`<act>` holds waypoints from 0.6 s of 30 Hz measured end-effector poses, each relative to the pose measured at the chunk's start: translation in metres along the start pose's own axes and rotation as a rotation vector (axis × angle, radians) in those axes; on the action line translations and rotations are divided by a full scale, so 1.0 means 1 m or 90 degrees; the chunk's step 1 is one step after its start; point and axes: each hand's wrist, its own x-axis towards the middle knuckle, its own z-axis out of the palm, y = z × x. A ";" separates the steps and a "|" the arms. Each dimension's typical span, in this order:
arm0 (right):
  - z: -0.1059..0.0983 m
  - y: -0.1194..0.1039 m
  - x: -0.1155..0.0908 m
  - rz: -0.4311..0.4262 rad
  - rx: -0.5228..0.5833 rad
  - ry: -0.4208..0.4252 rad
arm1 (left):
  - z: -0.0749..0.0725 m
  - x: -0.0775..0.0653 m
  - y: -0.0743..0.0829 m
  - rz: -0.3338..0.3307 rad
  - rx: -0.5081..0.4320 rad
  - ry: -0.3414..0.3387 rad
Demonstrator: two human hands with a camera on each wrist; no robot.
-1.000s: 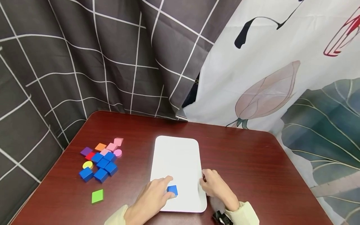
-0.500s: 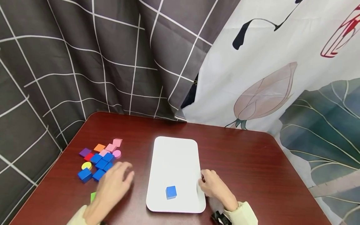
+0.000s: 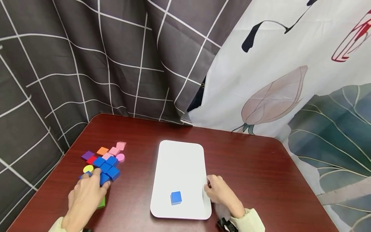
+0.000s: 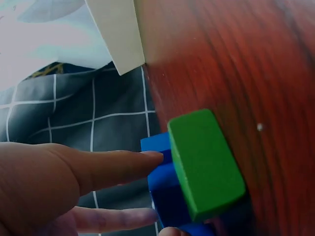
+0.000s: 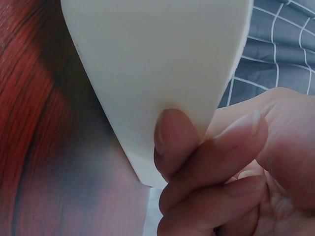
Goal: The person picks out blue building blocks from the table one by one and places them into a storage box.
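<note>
My left hand (image 3: 87,193) reaches in among the blue blocks (image 3: 113,173) on the left, fingers extended. Its fingertips overlap the near blue blocks in the head view. A green block (image 4: 206,167) lies beside this hand, which partly covers it in the head view. In the left wrist view the fingers (image 4: 123,164) come right up to blue block faces behind the green one. My right hand (image 3: 219,190) grips the right edge of a white tray (image 3: 181,167), fingers curled (image 5: 174,137) at its rim. One blue cube (image 3: 175,198) sits on the tray's near part.
Beyond the blue blocks lie a yellow disc (image 3: 88,169), a red block (image 3: 91,160), a purple block (image 3: 88,155), an orange block (image 3: 102,151), several pink blocks (image 3: 114,151) and a pink disc (image 3: 120,157). Curtains (image 3: 121,64) hang behind the dark red table (image 3: 246,161).
My left hand let go of the blue cube on the tray and moved left across the table to the blue blocks. The right hand stayed at the tray's edge.
</note>
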 end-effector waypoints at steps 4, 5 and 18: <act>0.000 0.000 0.000 -0.008 0.004 0.005 | 0.003 0.002 0.000 0.000 0.005 -0.020; 0.000 0.000 0.000 -0.009 0.005 0.006 | 0.004 0.003 0.000 0.002 0.007 -0.021; 0.000 -0.002 0.000 0.006 -0.021 0.008 | 0.006 0.005 0.002 0.018 0.013 -0.007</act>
